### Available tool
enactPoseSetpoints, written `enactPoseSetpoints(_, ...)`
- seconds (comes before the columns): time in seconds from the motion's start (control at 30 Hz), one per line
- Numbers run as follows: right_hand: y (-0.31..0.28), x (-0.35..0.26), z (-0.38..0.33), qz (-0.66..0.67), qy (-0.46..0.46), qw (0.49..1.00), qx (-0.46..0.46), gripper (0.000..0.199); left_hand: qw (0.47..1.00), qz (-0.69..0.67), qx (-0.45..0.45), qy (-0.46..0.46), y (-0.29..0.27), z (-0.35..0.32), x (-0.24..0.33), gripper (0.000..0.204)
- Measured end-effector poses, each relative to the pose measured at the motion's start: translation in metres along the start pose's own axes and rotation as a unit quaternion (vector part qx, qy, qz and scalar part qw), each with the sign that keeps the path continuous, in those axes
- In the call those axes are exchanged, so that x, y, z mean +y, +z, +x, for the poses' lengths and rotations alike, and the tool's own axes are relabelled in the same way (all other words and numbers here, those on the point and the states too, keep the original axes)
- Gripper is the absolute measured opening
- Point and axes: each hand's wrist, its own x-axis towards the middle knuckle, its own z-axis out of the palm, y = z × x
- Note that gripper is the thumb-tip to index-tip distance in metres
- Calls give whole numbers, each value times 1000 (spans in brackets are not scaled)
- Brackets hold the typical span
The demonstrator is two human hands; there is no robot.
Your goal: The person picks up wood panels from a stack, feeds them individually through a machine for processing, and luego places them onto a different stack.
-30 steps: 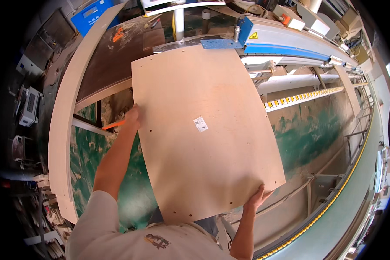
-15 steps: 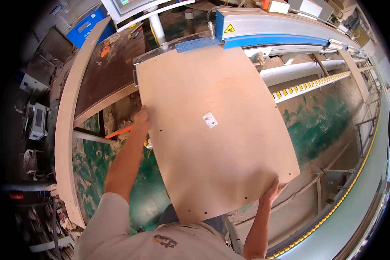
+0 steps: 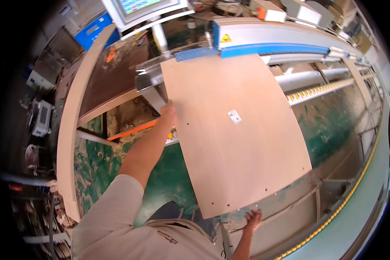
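A large pale wooden panel lies flat in front of me, its far end under the blue lower edge of the machine's beam. It has a small white label and several dark holes along its near and side edges. My left hand is closed on the panel's left edge, its fingers partly hidden. Beyond the near edge, my right hand is apart from the panel, with slightly bent fingers spread and nothing visible in them.
The machine's beam runs across the back to the right, with a yellow-and-white roller rail below it. A screen stands at the back. On the left are a brown table and a long curved board. Orange bar sits low.
The panel has shifted right along the beam, with my left hand still on its left edge. My right hand has let go of the near right corner and moved back toward me.
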Motion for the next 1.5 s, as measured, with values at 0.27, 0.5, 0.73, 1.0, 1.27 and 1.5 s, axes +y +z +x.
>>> enactPoseSetpoints(0.27, -138, 173, -103, -293, 314, 903, 25, 44, 986, 66, -131, 75, -3, -26, -5, 47)
enactPoseSetpoints(0.5, -239, 280, -112, -204, 241, 949, 0, 43, 932, 180, -214, 232, -242, -30, 60, 56)
enactPoseSetpoints(0.73, -53, 233, -173, -641, -150, 747, -92, 57, 592, 619, -99, 506, -555, -40, -18, 48)
enactPoseSetpoints(1.0, 245, 248, -476, -468, -547, 565, -403, 74, 948, -40, -274, -157, -660, -197, -89, 83)
enactPoseSetpoints(1.27, 238, 339, -485, -357, -336, 702, -517, 80, 886, -204, -415, -37, -702, -361, 69, 83)
enactPoseSetpoints(1.5, 210, 389, -601, -121, 79, 833, -533, 90, 830, 192, -274, 447, -763, -379, 58, 40)
